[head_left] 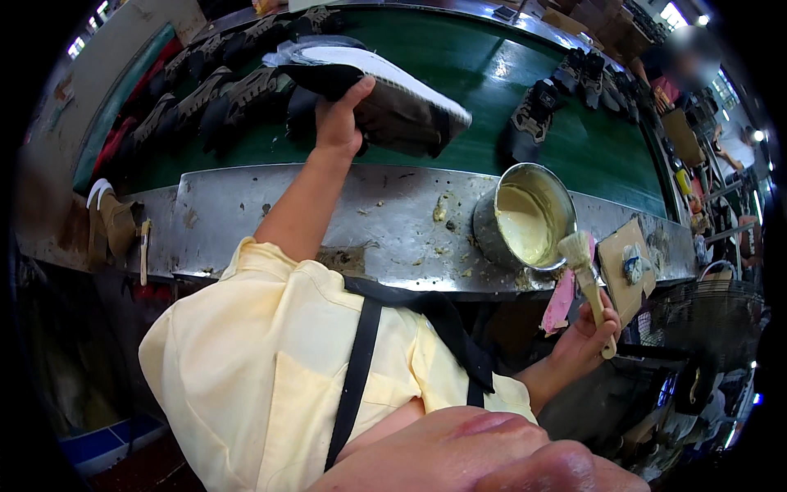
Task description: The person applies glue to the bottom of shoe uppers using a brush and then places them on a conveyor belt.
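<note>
Dark shoe [402, 119] sits in the left hand [338, 123], thumb showing, fingers hidden.

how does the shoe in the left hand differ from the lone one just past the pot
The held shoe is in the left hand; the lone shoe rests on the green surface. The held shoe is tipped, white underside up; the lone shoe stands upright. Both have dark uppers.
</note>
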Motion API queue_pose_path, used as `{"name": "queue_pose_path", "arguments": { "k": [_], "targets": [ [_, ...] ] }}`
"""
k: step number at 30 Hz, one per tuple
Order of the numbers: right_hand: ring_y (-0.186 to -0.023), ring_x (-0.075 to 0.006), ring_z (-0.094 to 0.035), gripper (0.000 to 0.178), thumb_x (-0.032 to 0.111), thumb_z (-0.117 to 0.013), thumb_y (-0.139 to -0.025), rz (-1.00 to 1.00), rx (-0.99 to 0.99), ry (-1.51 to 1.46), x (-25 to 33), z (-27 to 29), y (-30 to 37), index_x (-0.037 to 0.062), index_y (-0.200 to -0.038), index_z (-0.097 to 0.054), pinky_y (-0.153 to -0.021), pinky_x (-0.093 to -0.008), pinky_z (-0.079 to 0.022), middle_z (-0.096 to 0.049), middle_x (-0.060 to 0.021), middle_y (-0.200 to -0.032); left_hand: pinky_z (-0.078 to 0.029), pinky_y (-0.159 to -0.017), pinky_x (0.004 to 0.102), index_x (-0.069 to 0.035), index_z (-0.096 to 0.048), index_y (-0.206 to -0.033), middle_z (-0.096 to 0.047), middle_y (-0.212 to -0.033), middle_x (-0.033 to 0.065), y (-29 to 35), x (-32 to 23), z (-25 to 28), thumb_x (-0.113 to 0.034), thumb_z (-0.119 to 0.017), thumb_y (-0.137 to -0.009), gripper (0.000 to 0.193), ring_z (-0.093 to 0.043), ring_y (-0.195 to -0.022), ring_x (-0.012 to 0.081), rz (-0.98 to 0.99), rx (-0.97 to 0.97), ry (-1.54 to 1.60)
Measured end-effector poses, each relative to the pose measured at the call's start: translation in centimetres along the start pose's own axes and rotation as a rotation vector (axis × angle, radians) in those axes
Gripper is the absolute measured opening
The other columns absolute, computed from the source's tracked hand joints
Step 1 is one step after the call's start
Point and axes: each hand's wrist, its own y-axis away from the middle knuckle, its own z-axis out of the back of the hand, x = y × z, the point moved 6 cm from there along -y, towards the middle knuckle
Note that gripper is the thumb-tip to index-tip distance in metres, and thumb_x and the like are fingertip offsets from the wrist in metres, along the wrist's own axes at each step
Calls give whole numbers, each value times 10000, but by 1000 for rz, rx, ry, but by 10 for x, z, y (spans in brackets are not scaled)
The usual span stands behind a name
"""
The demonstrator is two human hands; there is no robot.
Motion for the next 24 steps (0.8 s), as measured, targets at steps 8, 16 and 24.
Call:
{"name": "queue_pose_path", "arguments": {
  "k": [8, 16, 24],
  "targets": [
    [-886, -305, -604, 259, 243, -523, -906, 298, 304, -84, 12, -102, -37, -4, -982, -545, -749, -349, -515, -574, -280, -1039, -454, -806, 304, -4, -564, -1029, -607, -957, 61, 57, -26, -33, -157, -852, -564, 568, -565, -904, 171, -76, 328, -513],
    [-881, -206, -616, 108, 3, -608, -787, 368, 544, -78, 20, -196, -55, -10, -892, -631, -749, -264, -491, -625, -180, -1010, -404, -905, 338, -6, -459, -1180, -560, -1092, 89, 96, -35, -73, -230, -847, -534, 786, -525, -1023, 195, -76, 608, -511],
    [-857, -177, -620, 106, -48, -585, -788, 165, 463, 131, -9, -159, -51, -19, -880, -628, -752, -255, -486, -638, -152, -983, -453, -803, 303, -6, -562, -1031, -614, -948, 57, 89, -42, -66, -191, -842, -552, 585, -568, -881, 148, -167, 519, -502]
  ]
}}
